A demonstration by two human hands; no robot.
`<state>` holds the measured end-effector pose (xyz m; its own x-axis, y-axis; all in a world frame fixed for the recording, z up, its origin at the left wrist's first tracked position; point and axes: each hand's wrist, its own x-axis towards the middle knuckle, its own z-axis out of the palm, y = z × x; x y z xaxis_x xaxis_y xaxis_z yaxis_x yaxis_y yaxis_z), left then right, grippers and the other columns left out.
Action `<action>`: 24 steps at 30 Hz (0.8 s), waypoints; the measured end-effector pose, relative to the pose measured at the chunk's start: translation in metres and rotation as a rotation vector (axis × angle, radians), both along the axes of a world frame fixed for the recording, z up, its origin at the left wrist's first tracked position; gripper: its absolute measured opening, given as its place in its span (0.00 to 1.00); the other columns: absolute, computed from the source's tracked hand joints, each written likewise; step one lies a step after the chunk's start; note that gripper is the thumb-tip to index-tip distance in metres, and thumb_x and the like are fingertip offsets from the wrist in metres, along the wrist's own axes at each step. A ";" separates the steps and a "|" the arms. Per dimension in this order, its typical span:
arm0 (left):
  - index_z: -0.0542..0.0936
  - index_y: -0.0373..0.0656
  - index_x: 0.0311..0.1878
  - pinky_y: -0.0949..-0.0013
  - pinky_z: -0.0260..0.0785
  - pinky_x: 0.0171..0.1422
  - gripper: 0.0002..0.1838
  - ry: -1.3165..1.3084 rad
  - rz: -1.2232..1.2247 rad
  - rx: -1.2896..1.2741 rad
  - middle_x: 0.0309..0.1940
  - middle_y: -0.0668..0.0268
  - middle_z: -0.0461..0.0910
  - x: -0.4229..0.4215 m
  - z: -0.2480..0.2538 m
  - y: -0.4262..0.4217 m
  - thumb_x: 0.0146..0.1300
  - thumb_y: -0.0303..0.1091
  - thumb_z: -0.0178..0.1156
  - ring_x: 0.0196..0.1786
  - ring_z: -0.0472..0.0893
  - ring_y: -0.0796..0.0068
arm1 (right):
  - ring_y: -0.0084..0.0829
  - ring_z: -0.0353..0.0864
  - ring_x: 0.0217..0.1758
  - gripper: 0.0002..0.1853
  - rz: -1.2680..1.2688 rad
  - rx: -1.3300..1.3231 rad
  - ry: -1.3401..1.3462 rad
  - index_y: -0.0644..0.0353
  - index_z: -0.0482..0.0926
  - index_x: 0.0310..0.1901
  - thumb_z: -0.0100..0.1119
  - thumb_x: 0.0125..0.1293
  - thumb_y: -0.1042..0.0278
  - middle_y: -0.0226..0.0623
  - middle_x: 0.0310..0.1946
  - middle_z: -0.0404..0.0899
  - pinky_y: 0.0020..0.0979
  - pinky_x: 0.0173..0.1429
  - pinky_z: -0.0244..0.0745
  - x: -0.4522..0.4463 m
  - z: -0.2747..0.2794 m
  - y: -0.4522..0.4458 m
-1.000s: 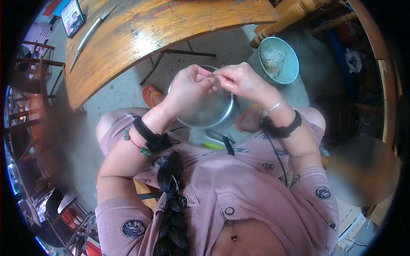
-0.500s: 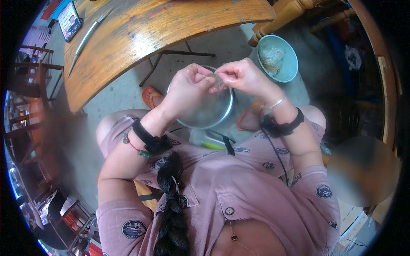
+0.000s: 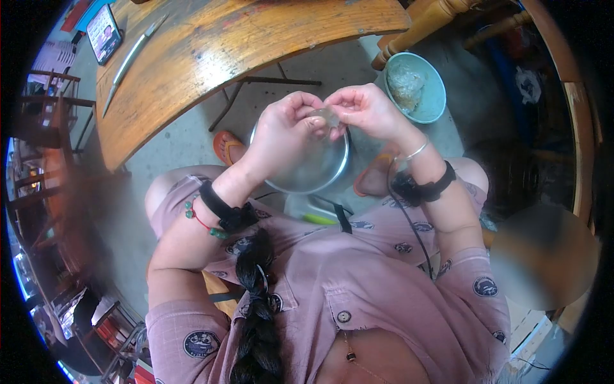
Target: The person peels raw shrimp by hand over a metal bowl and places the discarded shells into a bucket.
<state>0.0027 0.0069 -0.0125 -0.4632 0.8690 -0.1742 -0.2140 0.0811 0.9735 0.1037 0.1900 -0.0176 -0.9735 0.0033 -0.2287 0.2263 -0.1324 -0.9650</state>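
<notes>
Over a round metal basin (image 3: 346, 160), my two hands meet around a small greyish translucent piece (image 3: 327, 116), whose kind I cannot make out. My left hand (image 3: 288, 128) pinches it from the left between thumb and fingers. From the other side my right hand (image 3: 366, 110) has thumb and fingertips closed on its edge. The basin stands low between my feet, its contents cloudy and partly hidden beneath my hands.
A light-blue bucket (image 3: 438, 105) with a clear plastic bag (image 3: 405, 86) inside stands at the right. Ahead, the wooden table (image 3: 211, 57) carries a phone (image 3: 104, 35) and a long thin silvery object (image 3: 132, 63). A wooden chair (image 3: 61, 102) is at left.
My right hand has shifted slightly and its fingers have spread a little around the piece. Both hands stay over the basin, still holding the piece.
</notes>
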 end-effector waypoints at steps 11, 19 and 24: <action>0.73 0.34 0.51 0.77 0.71 0.44 0.09 -0.150 0.087 0.028 0.37 0.66 0.80 -0.008 -0.015 0.000 0.69 0.23 0.55 0.36 0.76 0.81 | 0.21 0.84 0.34 0.12 -0.083 0.112 0.162 0.65 0.74 0.51 0.50 0.67 0.81 0.32 0.32 0.81 0.24 0.40 0.79 -0.001 0.002 -0.015; 0.72 0.37 0.52 0.75 0.71 0.46 0.10 -0.488 0.162 0.113 0.39 0.65 0.78 -0.008 -0.011 0.000 0.70 0.26 0.56 0.39 0.77 0.78 | 0.18 0.81 0.31 0.14 -0.152 0.489 0.457 0.67 0.77 0.50 0.62 0.62 0.75 0.34 0.34 0.80 0.22 0.38 0.76 -0.002 0.000 -0.026; 0.75 0.35 0.53 0.73 0.75 0.48 0.11 -0.317 0.160 0.079 0.41 0.64 0.81 -0.006 -0.007 0.000 0.71 0.28 0.56 0.40 0.80 0.77 | 0.18 0.79 0.28 0.12 -0.274 0.386 0.346 0.67 0.81 0.47 0.65 0.63 0.73 0.33 0.32 0.78 0.23 0.34 0.75 -0.003 -0.011 -0.028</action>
<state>-0.0033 0.0066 -0.0196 -0.5279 0.8064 -0.2664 -0.5100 -0.0502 0.8587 0.1004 0.1622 -0.0287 -0.9432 0.2856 0.1699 -0.1033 0.2338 -0.9668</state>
